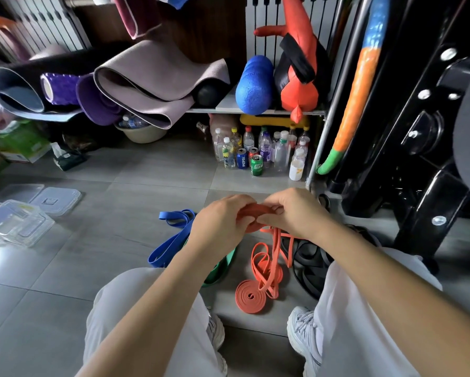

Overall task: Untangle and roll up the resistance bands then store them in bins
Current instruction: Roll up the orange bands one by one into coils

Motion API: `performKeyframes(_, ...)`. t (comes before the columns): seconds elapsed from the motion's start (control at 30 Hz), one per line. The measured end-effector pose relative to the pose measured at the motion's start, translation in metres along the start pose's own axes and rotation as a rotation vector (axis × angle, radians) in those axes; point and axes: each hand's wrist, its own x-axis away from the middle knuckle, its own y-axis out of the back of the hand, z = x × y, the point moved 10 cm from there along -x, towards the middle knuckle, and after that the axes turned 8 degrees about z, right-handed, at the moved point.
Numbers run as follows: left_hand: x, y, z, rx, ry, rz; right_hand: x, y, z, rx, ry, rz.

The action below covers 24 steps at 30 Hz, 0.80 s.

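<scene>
My left hand [223, 221] and my right hand [296, 210] both grip a partly rolled orange resistance band [251, 213] held above the floor. Its loose tail [269, 257] hangs down in loops onto the tiles. A finished orange roll [251, 296] lies flat between my feet. A blue band [171, 240] lies loose to the left, and a green band [220, 268] shows partly under my left forearm. Black bands [307, 265] are piled by my right knee. Clear plastic bins [16, 221] and a lid [55, 200] sit at the far left.
Bottles and cans [258, 153] stand under a shelf [255, 111] that carries yoga mats [146, 85], a blue foam roller [252, 85] and a red bag [299, 77]. A black machine frame [407, 159] rises on the right. Grey floor tiles [106, 240] lie between bins and bands.
</scene>
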Motion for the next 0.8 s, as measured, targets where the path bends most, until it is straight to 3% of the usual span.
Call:
performKeyframes(0.13, -0.003, 0.011, 0.014, 0.141, 0.071, -0.075, -0.002, 0.006, -0.001, -0.246, 0.016, -0.036)
performKeyframes(0.3, -0.002, 0.016, 0.039, 0.851, 0.196, -0.167, -0.005, 0.012, -0.004, -0.428, 0.032, -0.083)
performKeyframes(0.43, 0.000, 0.001, 0.037, 1.293, 0.200, -0.111, -0.006, 0.016, -0.001, -0.655, 0.092, -0.114)
performKeyframes(0.57, -0.001, -0.011, 0.033, 1.501, 0.223, -0.056, -0.007, 0.019, -0.001, -0.743, 0.112, -0.134)
performKeyframes(0.63, -0.003, -0.006, 0.037, 1.214, 0.265, -0.069, -0.007, 0.017, -0.004, -0.649, 0.080, -0.138)
performKeyframes(0.7, -0.003, 0.009, 0.033, 0.646, 0.235, -0.115, -0.007, 0.013, -0.010, -0.515, 0.005, -0.121)
performKeyframes(0.8, -0.001, 0.017, -0.001, 0.133, -0.039, -0.148, -0.008, 0.006, -0.011, -0.407, -0.014, -0.080)
